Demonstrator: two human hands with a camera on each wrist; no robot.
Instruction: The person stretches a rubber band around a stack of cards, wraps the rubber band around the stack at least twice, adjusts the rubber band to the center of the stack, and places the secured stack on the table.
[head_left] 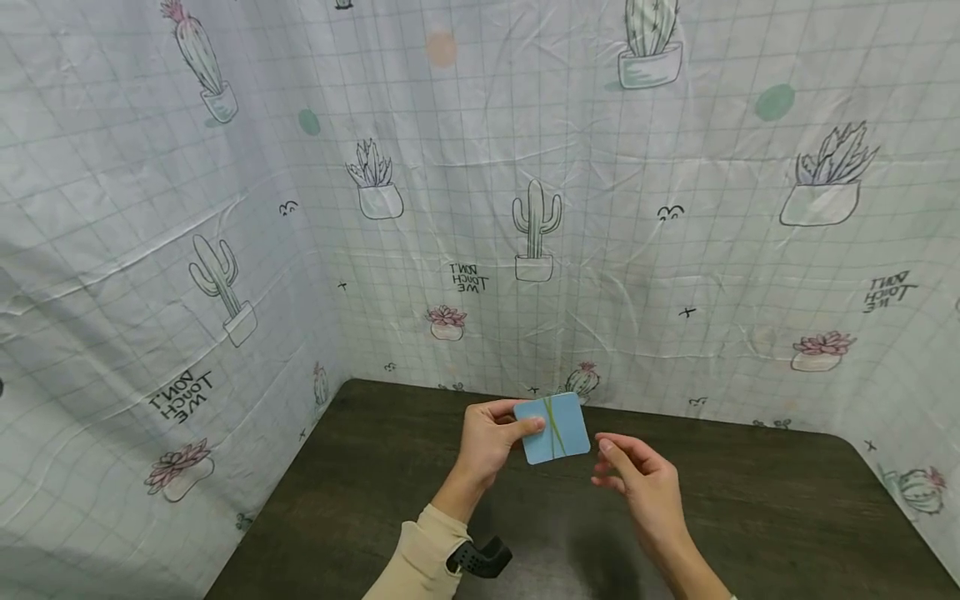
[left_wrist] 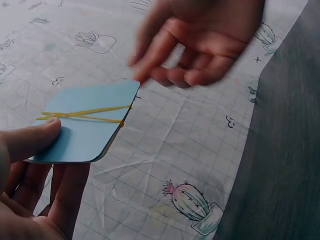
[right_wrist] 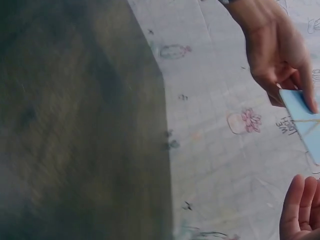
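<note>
My left hand (head_left: 486, 439) holds a light blue square card (head_left: 573, 423) with rounded corners, the thumb flat on its face and the fingers behind. A yellow-green rubber band (head_left: 553, 421) runs round the card, its two strands crossing near the thumb tip. In the left wrist view the band (left_wrist: 95, 111) passes over the card's edge. Just right of the card is my right hand (head_left: 648, 483), fingers loosely bent and holding nothing. The right wrist view catches its fingers (right_wrist: 292, 207) below the card (right_wrist: 306, 120). The card's back is hidden.
Both hands are raised over a dark wooden table (head_left: 360, 467). A white grid-patterned cloth (head_left: 480, 125) printed with cacti hangs behind the table and along both sides. A black strap (head_left: 483, 557) sits on the left wrist over a beige sleeve (head_left: 420, 554).
</note>
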